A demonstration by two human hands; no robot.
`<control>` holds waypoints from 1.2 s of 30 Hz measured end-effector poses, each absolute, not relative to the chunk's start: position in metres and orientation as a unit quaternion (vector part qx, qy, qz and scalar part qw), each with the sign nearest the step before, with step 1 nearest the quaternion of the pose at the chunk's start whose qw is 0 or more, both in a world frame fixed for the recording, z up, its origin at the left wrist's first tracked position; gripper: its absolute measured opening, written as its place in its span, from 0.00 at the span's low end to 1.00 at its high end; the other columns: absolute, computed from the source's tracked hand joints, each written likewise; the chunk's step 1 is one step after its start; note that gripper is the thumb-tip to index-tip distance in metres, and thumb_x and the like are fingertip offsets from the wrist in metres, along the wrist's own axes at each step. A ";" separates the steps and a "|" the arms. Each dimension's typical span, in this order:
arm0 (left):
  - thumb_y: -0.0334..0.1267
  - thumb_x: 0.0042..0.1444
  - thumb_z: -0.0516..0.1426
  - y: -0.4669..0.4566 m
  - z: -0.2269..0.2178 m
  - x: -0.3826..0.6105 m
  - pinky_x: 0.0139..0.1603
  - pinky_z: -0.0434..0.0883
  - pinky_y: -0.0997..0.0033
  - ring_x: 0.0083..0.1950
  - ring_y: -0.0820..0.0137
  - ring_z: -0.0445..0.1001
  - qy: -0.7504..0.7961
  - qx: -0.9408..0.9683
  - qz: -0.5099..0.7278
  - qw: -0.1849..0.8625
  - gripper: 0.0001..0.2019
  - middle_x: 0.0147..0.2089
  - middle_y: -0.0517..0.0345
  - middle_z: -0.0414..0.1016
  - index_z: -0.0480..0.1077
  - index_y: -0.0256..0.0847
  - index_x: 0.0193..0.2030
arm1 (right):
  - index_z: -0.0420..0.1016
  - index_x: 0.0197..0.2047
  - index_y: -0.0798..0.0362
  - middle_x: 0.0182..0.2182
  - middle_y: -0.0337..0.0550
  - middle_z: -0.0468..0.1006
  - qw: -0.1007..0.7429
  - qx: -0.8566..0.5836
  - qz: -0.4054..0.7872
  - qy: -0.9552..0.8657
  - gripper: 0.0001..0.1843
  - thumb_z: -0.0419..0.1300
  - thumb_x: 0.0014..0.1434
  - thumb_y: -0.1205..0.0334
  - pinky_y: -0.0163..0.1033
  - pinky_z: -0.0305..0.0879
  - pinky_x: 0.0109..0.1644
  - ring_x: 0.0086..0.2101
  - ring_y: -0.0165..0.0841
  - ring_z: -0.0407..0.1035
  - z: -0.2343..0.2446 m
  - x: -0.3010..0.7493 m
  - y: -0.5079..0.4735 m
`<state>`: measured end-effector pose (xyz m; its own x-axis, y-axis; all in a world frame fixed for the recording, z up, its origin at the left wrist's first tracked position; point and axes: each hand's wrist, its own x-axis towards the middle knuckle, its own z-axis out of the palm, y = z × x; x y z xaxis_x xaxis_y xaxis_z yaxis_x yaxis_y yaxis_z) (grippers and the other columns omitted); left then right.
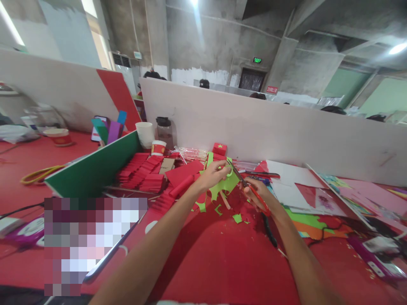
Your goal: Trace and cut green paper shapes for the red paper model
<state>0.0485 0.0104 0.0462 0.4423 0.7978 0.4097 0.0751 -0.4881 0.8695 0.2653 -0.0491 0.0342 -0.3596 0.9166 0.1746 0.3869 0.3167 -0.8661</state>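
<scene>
My left hand (213,174) is closed on a piece of light green paper (226,184), holding it up above the red tabletop (216,254). My right hand (257,193) grips red-handled scissors (246,185), whose blades reach into the green paper near my left fingers. Small green offcuts (237,218) lie on the table just below both hands.
A stack of folded red paper pieces (141,173) sits left of my hands beside a green board (92,171). Paper cups (145,133) and a bottle (164,131) stand against the white partition (286,131). White and coloured sheets (305,190) lie to the right. A black cable (269,231) runs under my right forearm.
</scene>
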 end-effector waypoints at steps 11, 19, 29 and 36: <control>0.45 0.61 0.52 0.014 0.044 0.046 0.29 0.60 0.75 0.26 0.74 0.64 0.310 0.756 0.418 0.397 0.13 0.23 0.64 0.64 0.64 0.39 0.30 | 0.68 0.38 0.52 0.19 0.31 0.62 0.321 -0.462 0.364 -0.742 0.28 0.57 0.58 0.32 0.29 0.53 0.11 0.11 0.24 0.55 0.037 0.269 -0.049; 0.46 0.59 0.54 0.013 0.049 0.044 0.29 0.62 0.75 0.28 0.73 0.65 0.316 0.769 0.403 0.383 0.14 0.25 0.62 0.65 0.67 0.38 0.29 | 0.68 0.36 0.52 0.17 0.30 0.60 0.300 -0.487 0.347 -0.743 0.26 0.60 0.57 0.35 0.29 0.52 0.13 0.12 0.24 0.55 0.049 0.266 -0.057; 0.49 0.58 0.55 0.022 0.041 0.043 0.32 0.67 0.74 0.33 0.71 0.69 0.325 0.783 0.382 0.368 0.15 0.32 0.57 0.70 0.70 0.38 0.30 | 0.71 0.36 0.51 0.16 0.30 0.64 0.287 -0.510 0.343 -0.735 0.19 0.64 0.56 0.42 0.30 0.51 0.10 0.10 0.26 0.56 0.043 0.272 -0.050; 0.55 0.56 0.57 0.013 0.048 0.041 0.25 0.62 0.76 0.26 0.75 0.64 0.351 0.745 0.375 0.426 0.20 0.31 0.58 0.69 0.71 0.37 0.33 | 0.67 0.38 0.50 0.19 0.32 0.67 0.420 -0.503 0.389 -0.647 0.24 0.63 0.54 0.37 0.31 0.56 0.10 0.11 0.25 0.56 0.037 0.270 -0.045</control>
